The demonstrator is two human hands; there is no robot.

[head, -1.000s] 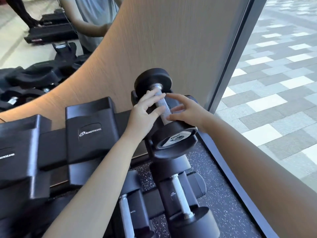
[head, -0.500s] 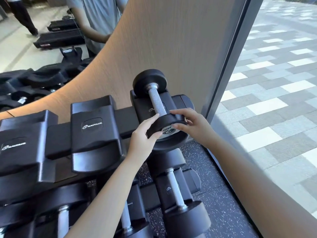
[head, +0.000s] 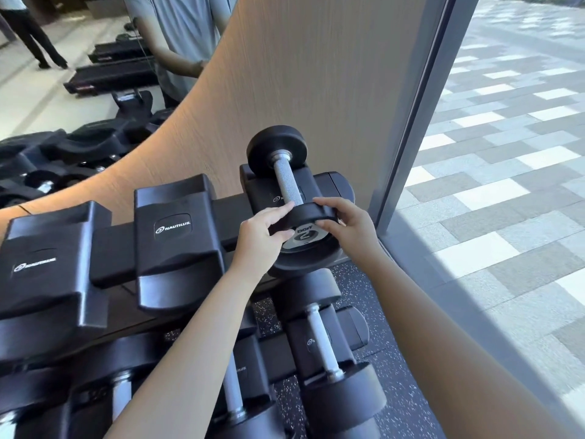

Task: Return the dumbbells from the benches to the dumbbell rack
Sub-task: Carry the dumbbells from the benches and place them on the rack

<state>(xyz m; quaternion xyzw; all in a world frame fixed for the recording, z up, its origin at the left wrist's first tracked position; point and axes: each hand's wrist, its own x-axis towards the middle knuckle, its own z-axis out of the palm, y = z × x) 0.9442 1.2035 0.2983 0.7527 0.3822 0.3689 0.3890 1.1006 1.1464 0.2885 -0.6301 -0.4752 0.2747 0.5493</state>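
A small black dumbbell [head: 287, 182] with a knurled steel handle lies in the rightmost cradle on the top tier of the black dumbbell rack [head: 177, 245]. Its far head points at the wooden wall. My left hand [head: 259, 239] grips the left side of its near head. My right hand [head: 348, 226] grips the right side of that same head. Both sets of fingers curl over the head's rim. Two top-tier cradles to the left hold no dumbbell.
Larger dumbbells [head: 326, 353] fill the lower tier below my arms. A curved wooden wall panel [head: 300, 74] stands right behind the rack. A glass wall with a grey frame [head: 414, 122] runs along the right. A mirror [head: 79, 74] at upper left reflects a person and treadmills.
Both hands slid from the handle down to the dumbbell's near head. The dumbbell has settled lower into the cradle.
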